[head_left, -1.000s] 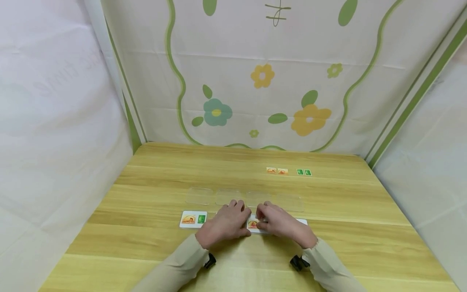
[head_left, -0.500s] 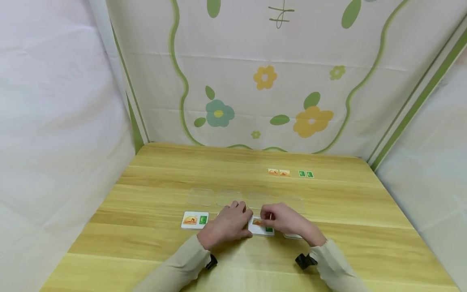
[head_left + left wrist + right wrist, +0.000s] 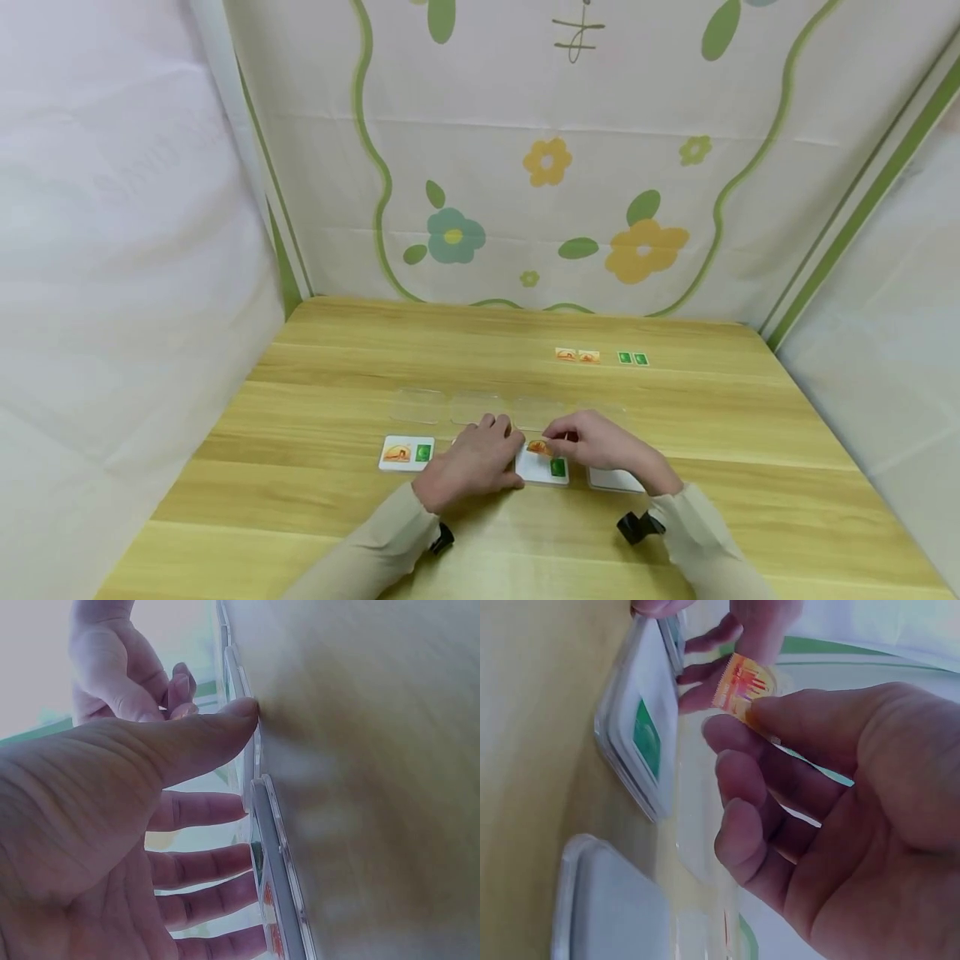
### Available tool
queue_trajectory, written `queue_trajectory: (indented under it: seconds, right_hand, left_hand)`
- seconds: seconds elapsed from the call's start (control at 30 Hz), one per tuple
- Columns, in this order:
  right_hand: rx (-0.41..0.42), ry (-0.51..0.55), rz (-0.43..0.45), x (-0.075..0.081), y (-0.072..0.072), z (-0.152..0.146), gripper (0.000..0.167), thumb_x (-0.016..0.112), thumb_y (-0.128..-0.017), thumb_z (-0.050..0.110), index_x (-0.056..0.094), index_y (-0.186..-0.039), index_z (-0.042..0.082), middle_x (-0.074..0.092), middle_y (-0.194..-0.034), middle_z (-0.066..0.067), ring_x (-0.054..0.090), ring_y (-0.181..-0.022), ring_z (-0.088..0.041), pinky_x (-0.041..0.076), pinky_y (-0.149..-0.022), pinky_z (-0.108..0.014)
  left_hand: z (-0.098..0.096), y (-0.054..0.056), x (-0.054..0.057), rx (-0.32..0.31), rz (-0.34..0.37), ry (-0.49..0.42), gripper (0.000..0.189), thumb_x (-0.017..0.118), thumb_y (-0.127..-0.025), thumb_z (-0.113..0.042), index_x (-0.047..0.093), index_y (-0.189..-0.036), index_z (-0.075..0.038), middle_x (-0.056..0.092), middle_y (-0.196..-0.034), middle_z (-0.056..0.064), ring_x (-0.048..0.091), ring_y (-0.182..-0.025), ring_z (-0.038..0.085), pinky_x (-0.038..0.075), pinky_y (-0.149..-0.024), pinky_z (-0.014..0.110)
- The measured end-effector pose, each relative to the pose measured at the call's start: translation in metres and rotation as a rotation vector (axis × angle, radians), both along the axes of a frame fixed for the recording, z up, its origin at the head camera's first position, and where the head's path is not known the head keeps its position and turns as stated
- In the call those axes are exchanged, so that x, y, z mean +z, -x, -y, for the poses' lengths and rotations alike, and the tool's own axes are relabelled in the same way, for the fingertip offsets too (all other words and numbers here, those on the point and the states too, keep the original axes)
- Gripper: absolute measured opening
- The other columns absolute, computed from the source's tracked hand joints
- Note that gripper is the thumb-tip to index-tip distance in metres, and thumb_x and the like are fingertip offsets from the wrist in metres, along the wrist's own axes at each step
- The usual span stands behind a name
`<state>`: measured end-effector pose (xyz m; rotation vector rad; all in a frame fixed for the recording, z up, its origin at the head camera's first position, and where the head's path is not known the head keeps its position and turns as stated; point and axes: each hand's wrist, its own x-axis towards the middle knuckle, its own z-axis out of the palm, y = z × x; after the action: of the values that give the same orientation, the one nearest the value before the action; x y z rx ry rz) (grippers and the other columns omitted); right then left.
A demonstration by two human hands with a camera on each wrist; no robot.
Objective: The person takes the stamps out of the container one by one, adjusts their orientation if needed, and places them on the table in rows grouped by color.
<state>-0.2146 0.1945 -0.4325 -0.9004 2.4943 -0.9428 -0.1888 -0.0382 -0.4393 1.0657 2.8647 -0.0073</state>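
My right hand [image 3: 596, 440] pinches a small orange stamp [image 3: 744, 682] with a toothed edge between thumb and forefinger. The stamp is tilted above a white card [image 3: 531, 473], which bears a green stamp [image 3: 646, 735] near its right edge. My left hand [image 3: 480, 458] lies to the left of that card. In the left wrist view its thumb [image 3: 202, 742] touches the card's near edge, and its straight fingers [image 3: 202, 870] reach down onto the cards. A second card is mostly hidden beneath this hand.
Another white card [image 3: 407, 454] at left bears an orange and a green stamp. A plain white card [image 3: 613, 480] lies under the right wrist. Several clear plastic covers [image 3: 416, 406] form a row behind. Farther back are two orange stamps [image 3: 577, 356] and two green stamps [image 3: 633, 359].
The right hand has drawn back to the right with the orange stamp pinched, uncovering the green stamp on the card. The left hand stays in place. The head view has shifted slightly.
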Motion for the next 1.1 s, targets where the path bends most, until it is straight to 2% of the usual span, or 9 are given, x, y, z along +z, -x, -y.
queue_trajectory:
  seconds: [0.13,0.33,0.57,0.8,1.1]
  right_hand:
    - [-0.016,-0.014,0.019,0.005,0.007,-0.003,0.019,0.055,-0.1,0.018,0.073,-0.102,0.013,0.07,-0.083,-0.003,0.051,-0.062,-0.005,0.043,-0.056,-0.022]
    - [-0.028,-0.03,0.029,0.012,0.022,-0.006,0.022,0.051,-0.102,0.017,0.072,-0.102,0.008,0.071,-0.086,-0.007,0.059,-0.066,-0.009,0.049,-0.058,-0.024]
    - [-0.028,-0.066,0.044,0.014,0.036,-0.006,0.018,0.056,-0.099,0.016,0.073,-0.098,0.009,0.069,-0.081,-0.009,0.055,-0.059,-0.009,0.046,-0.054,-0.024]
    - [-0.028,-0.076,0.022,0.018,0.049,-0.003,0.012,0.061,-0.097,0.016,0.07,-0.093,0.01,0.068,-0.083,-0.012,0.055,-0.063,-0.01,0.047,-0.057,-0.026]
    - [-0.063,-0.094,-0.01,0.019,0.072,-0.003,0.007,0.063,-0.095,0.017,0.068,-0.091,0.013,0.067,-0.082,-0.008,0.055,-0.064,-0.011,0.048,-0.058,-0.028]
  left_hand:
    - [-0.001,0.0,-0.001,0.003,-0.007,0.003,0.045,0.066,-0.087,-0.056,0.058,-0.111,-0.02,0.053,-0.11,0.0,0.047,-0.095,0.016,0.043,-0.072,0.029]
    - [0.0,0.0,0.0,0.004,-0.021,0.0,0.042,0.067,-0.086,-0.056,0.058,-0.107,-0.02,0.054,-0.107,0.0,0.048,-0.094,0.016,0.043,-0.07,0.029]
    - [-0.001,0.0,0.001,0.0,0.001,-0.002,0.041,0.067,-0.087,-0.056,0.058,-0.106,-0.021,0.053,-0.107,0.0,0.046,-0.092,0.015,0.041,-0.069,0.027]
    - [0.0,0.001,0.0,0.002,0.01,0.01,0.039,0.066,-0.087,-0.057,0.056,-0.102,-0.022,0.052,-0.106,-0.001,0.046,-0.092,0.014,0.042,-0.069,0.028]
    - [-0.001,0.001,-0.001,0.016,0.025,0.017,0.042,0.065,-0.087,-0.059,0.057,-0.106,-0.022,0.052,-0.109,-0.002,0.046,-0.094,0.014,0.044,-0.072,0.029]
